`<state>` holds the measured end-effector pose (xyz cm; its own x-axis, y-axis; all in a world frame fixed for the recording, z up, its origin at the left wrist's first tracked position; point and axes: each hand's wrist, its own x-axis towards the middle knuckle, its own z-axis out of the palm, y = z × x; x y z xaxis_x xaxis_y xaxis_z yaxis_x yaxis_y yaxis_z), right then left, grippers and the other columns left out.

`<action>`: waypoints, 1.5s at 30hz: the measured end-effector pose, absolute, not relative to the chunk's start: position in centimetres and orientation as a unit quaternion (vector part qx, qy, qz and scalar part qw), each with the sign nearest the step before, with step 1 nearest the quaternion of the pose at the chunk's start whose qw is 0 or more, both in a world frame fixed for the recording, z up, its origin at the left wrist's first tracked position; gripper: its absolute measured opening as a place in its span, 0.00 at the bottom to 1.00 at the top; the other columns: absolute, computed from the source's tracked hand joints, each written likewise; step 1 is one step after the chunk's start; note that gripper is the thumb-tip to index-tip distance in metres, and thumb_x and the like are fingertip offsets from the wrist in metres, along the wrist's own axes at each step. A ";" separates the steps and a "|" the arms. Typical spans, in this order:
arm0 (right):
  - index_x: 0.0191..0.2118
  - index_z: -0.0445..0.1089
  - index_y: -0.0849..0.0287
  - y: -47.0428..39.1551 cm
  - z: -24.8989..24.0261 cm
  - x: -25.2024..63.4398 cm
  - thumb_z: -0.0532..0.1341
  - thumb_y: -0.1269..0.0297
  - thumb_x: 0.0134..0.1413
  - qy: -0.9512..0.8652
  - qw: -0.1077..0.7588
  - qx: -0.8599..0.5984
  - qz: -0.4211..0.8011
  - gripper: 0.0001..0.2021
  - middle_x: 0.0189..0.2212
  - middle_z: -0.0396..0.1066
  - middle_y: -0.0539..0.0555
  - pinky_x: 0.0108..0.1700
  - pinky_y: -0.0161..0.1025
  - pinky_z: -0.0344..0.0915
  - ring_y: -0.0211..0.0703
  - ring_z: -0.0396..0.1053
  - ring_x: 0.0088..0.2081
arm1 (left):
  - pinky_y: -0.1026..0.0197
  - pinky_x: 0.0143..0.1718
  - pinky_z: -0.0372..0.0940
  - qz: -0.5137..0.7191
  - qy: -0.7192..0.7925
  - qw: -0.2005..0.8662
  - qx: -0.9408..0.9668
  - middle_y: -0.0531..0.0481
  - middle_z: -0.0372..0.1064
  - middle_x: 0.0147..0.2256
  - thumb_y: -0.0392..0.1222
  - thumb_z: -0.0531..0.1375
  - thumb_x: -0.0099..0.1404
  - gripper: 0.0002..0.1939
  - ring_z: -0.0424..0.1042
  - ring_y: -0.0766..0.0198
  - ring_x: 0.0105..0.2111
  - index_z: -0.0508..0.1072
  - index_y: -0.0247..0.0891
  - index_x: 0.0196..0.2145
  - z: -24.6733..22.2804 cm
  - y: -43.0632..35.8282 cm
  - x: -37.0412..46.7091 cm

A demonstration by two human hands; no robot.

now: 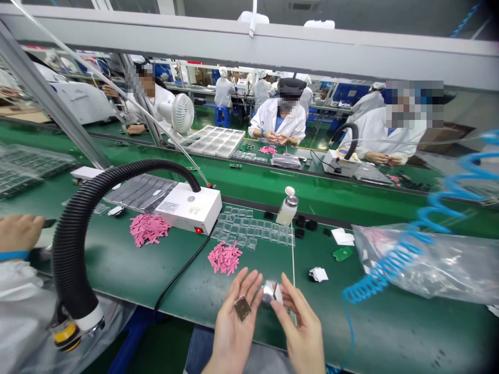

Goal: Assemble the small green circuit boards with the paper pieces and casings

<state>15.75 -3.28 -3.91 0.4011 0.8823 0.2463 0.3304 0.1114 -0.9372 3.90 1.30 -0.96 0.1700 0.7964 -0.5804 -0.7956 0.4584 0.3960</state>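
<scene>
My left hand (235,324) is turned palm up, its fingers stretched out. A small square part (242,308) with a dark brown face and a pale edge rests on those fingers. Close beside it, my right hand (302,327) pinches a thin silver-and-white piece (273,292) between thumb and fingers; its exact kind is unclear. Beyond my hands is a heap of pink strips (225,258). Rows of clear square plastic cases (249,228) lie behind that heap.
A white box (190,208) with a black hose (78,223) stands left, near another pink heap (149,229). A dispenser bottle (287,208) is at the back. On the right are a green board (342,254), a plastic bag (424,265) and a hanging blue coiled hose (390,270). A co-worker's hand (19,232) shows at left.
</scene>
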 end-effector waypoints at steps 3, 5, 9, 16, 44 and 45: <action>0.60 0.60 0.54 -3.8 -4.6 15.1 0.64 0.63 0.54 -0.527 0.550 -0.618 0.194 0.28 0.40 0.76 0.53 0.38 0.35 0.73 0.43 0.75 0.36 | 0.52 0.58 0.58 0.507 0.361 0.782 -0.023 0.41 0.72 0.49 0.36 0.52 0.65 0.15 0.66 0.55 0.54 0.71 0.38 0.49 -0.9 1.2 4.0; 0.61 0.58 0.51 -4.1 -4.7 14.7 0.64 0.62 0.55 -0.560 0.536 -0.610 0.166 0.28 0.42 0.76 0.52 0.39 0.36 0.73 0.43 0.75 0.36 | 0.53 0.59 0.54 0.507 0.347 0.788 -0.029 0.43 0.72 0.50 0.35 0.52 0.65 0.17 0.64 0.57 0.56 0.70 0.40 0.50 -0.9 1.0 4.1; 0.61 0.58 0.51 -4.0 -4.4 14.3 0.64 0.61 0.55 -0.637 0.473 -0.597 0.120 0.29 0.42 0.76 0.53 0.39 0.38 0.72 0.47 0.75 0.38 | 0.52 0.61 0.50 0.520 0.339 0.784 0.007 0.43 0.72 0.50 0.36 0.55 0.63 0.20 0.61 0.56 0.57 0.67 0.40 0.53 -1.2 0.8 4.2; 0.60 0.60 0.53 -3.7 -4.6 14.3 0.64 0.59 0.54 -0.673 0.406 -0.613 0.074 0.28 0.36 0.77 0.54 0.32 0.40 0.69 0.48 0.74 0.32 | 0.51 0.61 0.48 0.527 0.359 0.768 0.054 0.42 0.72 0.50 0.38 0.57 0.61 0.20 0.63 0.54 0.56 0.68 0.39 0.52 -1.7 0.8 4.5; 0.50 0.71 0.58 -3.2 -4.0 13.2 0.55 0.48 0.59 -0.654 0.340 -0.672 0.072 0.22 0.32 0.74 0.58 0.36 0.43 0.64 0.50 0.68 0.33 | 0.50 0.59 0.56 0.458 0.346 0.818 -0.029 0.46 0.70 0.53 0.30 0.57 0.62 0.16 0.65 0.56 0.55 0.73 0.40 0.47 -4.0 1.1 4.9; 0.51 0.70 0.59 -3.2 -3.9 13.3 0.55 0.48 0.59 -0.657 0.339 -0.668 0.080 0.22 0.33 0.74 0.58 0.36 0.43 0.64 0.50 0.68 0.34 | 0.50 0.59 0.56 0.459 0.342 0.820 -0.030 0.47 0.70 0.53 0.30 0.57 0.62 0.16 0.66 0.56 0.54 0.73 0.40 0.47 -4.2 1.2 4.8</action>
